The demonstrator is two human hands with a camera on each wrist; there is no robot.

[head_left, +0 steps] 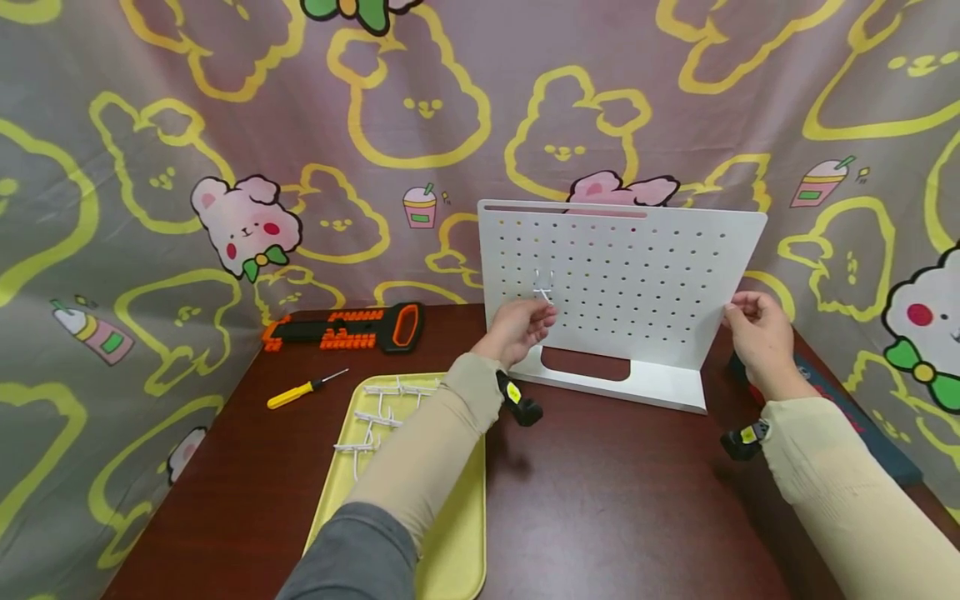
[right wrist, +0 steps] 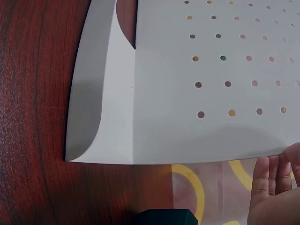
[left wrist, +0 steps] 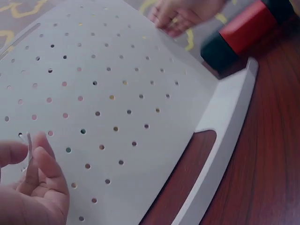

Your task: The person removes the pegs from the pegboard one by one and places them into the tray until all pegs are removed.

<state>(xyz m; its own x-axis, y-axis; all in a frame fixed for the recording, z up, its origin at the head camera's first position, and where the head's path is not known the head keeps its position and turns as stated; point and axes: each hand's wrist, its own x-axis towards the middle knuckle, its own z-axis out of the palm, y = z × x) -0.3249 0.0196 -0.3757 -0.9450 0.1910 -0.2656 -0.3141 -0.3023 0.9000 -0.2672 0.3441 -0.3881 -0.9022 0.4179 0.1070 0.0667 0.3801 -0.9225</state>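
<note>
A white pegboard (head_left: 600, 283) with rows of round holes stands upright on its bent foot. My left hand (head_left: 522, 329) is at the board's left part, pinching a white wire hook (head_left: 543, 293) between thumb and fingers. The hook's prongs meet the board's face; in the left wrist view the hand (left wrist: 40, 183) covers most of the hook (left wrist: 30, 146). At the board's right edge, my right hand (head_left: 763, 343) holds the rim between thumb and fingers. The right wrist view shows that hand (right wrist: 276, 187) at the edge of the pegboard (right wrist: 164, 103).
A yellow tray (head_left: 457, 533) with several white hooks (head_left: 378, 419) lies left of the board, partly under my left forearm. Farther left are a yellow screwdriver (head_left: 292, 394) and a black-and-orange tool holder (head_left: 341, 327). A dark blue-and-red case (head_left: 870, 425) lies behind the right forearm.
</note>
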